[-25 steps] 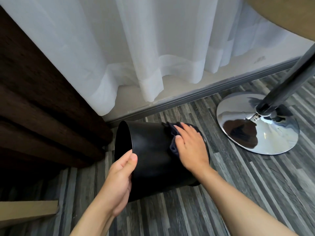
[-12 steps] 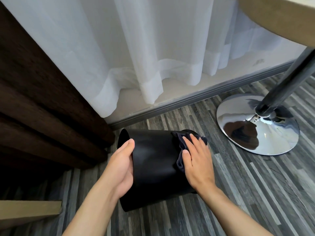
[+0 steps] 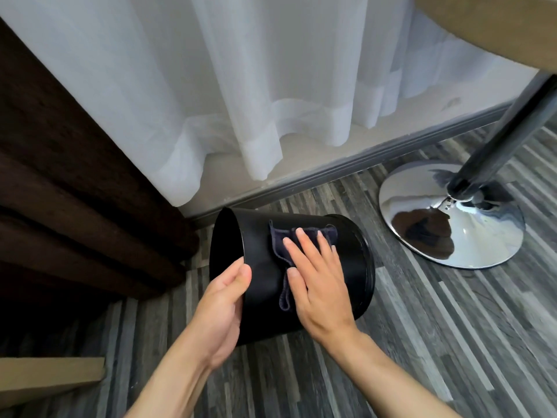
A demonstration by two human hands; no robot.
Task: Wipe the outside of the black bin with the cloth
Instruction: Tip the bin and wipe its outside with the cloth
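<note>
**Inspector:** The black bin [image 3: 301, 267] lies on its side on the floor [image 3: 422, 327], long axis running left to right, mouth to your left.

**Operator:** And my hands?

**Inspector:** Your left hand [image 3: 221, 309] clamps the rim. Your right hand [image 3: 319, 285], fingers flat and spread apart, presses the cloth [image 3: 281, 245] on the upper wall. The unwiped underside, probably resting on the floor, lies away from those fingers; rolling falls to the left.

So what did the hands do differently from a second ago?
The right hand slid the cloth along the black bin from its base end toward the middle. The left hand shifted up the rim, thumb gripping the edge. The bin still lies on its side by the chrome table base.
</note>
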